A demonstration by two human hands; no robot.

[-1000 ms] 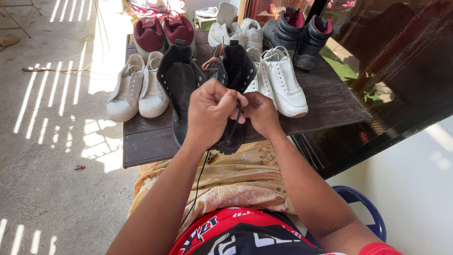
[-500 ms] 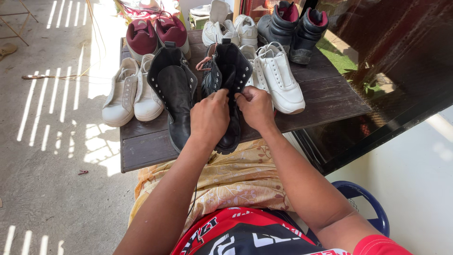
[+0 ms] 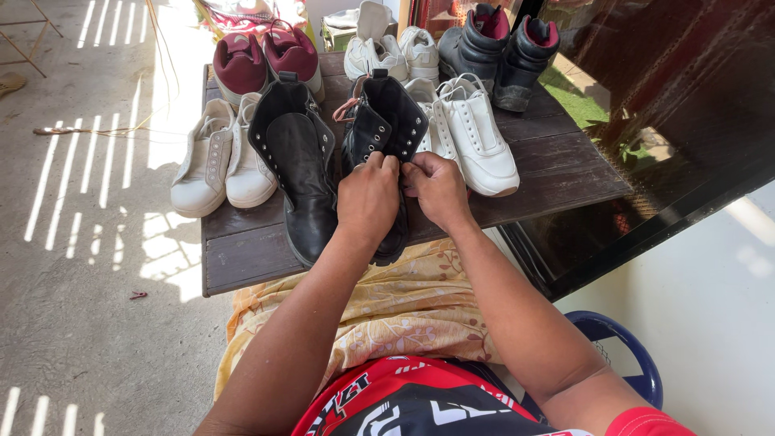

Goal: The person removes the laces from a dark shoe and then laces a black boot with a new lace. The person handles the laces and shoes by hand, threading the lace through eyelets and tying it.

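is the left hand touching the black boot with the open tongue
Touching. The head view shows the left hand lying over the front of the black boot, fingers pressed on its eyelet flap, no gap.

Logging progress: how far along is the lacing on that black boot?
Done: nothing clearly; no lace shows in the upper eyelets of the black boot. In hand: left hand and right hand pinch at its lower front, lace hidden. Left: its mate, the other black boot, stands open and unlaced on the wooden table.
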